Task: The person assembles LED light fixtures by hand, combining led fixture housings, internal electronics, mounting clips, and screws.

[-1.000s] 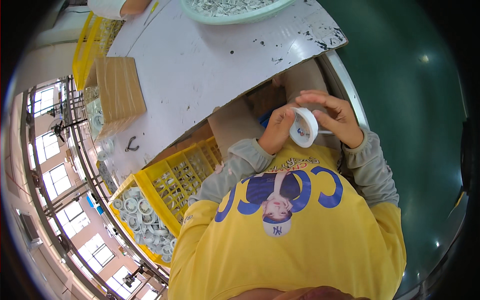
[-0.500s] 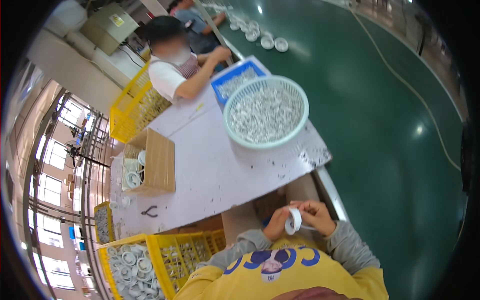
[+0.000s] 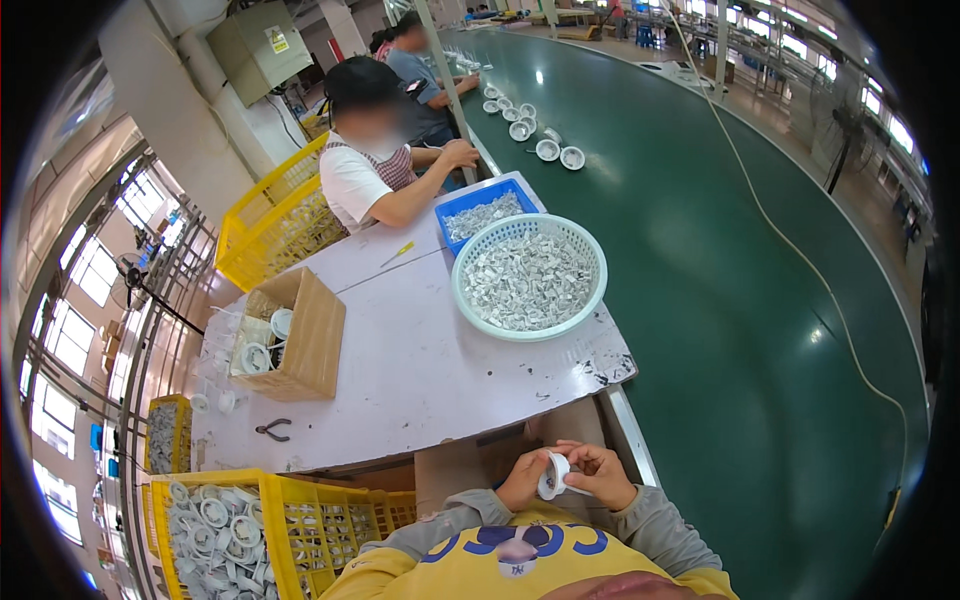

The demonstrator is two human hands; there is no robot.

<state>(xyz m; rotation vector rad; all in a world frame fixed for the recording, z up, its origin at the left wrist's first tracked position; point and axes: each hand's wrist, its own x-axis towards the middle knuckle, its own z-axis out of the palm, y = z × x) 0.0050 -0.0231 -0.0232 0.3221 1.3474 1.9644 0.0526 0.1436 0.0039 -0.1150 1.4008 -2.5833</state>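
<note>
Close to my body, at the lower middle, a white round ring-shaped fitting [image 3: 552,475] is held up between my two hands. My left hand [image 3: 522,482] grips its left side with the fingers curled. On the other side my right hand [image 3: 604,478] has thumb and fingers pinched at the fitting, where a short white piece sticks out beneath them. The ring stands tilted, its open face turned partly to the left. What the right fingertips do behind the ring is hidden.
Ahead, a pale green basket [image 3: 530,333] of small clear-white pieces stands on the white table [image 3: 410,390], beside a blue tray [image 3: 450,232]. Leftward are a cardboard box [image 3: 318,340], pliers [image 3: 272,431] and a yellow crate [image 3: 300,520] of white fittings. A green conveyor [image 3: 720,330] runs right; a co-worker [image 3: 365,180] sits beyond.
My view has tilted upward and shifted, so more of the far room shows and my hands appear lower and further left. Both hands still hold the white fitting.
</note>
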